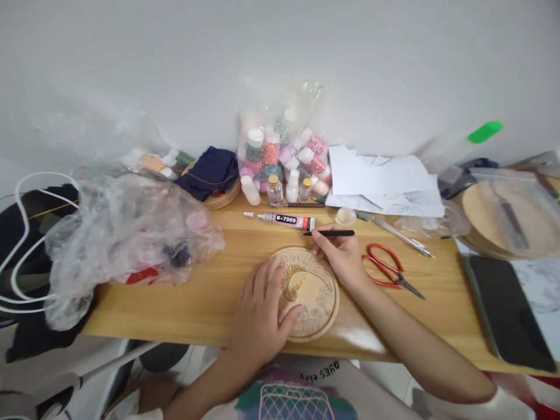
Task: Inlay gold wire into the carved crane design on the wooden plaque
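"B-7000" on tube [286,220], unclear lettering on shirt [367,389]

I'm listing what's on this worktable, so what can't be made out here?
All in the head view:
- Round board: left edge hidden under the left hand.
- Crumpled plastic bag: contents blurred by its folds.
- Drawing sheet: partly covered by the phone, cut off by the right edge.
- Glue tube: print beyond "B-7000" too small.
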Action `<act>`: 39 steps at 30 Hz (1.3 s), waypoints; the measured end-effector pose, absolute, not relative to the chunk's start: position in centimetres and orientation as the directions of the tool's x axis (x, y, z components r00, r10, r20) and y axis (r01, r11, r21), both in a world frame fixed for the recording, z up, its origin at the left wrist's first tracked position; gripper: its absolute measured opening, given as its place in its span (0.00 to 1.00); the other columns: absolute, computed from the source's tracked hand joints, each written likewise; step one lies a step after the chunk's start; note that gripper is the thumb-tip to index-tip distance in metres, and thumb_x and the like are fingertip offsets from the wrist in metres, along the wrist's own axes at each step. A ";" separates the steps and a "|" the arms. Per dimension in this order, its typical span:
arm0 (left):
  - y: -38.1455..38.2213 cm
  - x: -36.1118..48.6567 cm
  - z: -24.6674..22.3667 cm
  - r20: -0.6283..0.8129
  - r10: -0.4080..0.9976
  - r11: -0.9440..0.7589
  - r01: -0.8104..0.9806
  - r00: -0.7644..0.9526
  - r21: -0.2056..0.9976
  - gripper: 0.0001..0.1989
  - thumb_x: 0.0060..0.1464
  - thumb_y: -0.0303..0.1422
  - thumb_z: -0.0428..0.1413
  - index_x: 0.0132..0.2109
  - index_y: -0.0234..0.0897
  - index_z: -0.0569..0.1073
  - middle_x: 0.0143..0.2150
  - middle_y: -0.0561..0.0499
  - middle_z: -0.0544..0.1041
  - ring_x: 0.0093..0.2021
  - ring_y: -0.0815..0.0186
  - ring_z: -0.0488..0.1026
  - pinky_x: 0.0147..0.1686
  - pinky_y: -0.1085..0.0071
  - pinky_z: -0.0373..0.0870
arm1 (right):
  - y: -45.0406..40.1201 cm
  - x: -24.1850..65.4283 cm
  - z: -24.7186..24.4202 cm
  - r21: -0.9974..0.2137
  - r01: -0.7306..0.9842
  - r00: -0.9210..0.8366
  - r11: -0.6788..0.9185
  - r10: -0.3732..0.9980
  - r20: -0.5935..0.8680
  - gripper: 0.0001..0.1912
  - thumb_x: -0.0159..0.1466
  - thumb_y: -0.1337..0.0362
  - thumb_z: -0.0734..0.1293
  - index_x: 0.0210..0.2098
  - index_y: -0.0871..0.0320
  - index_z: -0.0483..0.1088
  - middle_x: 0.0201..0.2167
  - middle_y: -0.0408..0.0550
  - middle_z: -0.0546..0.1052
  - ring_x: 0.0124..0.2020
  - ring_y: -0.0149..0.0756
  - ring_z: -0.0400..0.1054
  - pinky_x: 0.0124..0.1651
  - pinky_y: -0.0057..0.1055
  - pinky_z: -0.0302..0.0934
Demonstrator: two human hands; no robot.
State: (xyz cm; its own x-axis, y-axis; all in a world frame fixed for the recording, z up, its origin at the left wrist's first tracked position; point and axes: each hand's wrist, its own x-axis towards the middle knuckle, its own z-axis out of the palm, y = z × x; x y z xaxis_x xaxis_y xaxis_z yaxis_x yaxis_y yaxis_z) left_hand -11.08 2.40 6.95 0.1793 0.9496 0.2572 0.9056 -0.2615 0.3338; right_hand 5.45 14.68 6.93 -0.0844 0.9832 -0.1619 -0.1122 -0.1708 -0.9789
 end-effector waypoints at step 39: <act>18.7 -26.5 23.0 0.205 0.976 0.024 0.901 0.073 -0.433 0.14 0.56 0.22 0.42 0.31 0.32 0.72 0.33 0.44 0.72 0.48 0.51 0.75 0.51 0.51 0.66 | 15.1 5.4 6.5 -0.972 -0.138 -0.108 -0.191 0.978 -0.177 0.29 0.43 0.42 0.79 0.29 0.59 0.71 0.18 0.41 0.72 0.16 0.28 0.64 0.18 0.26 0.58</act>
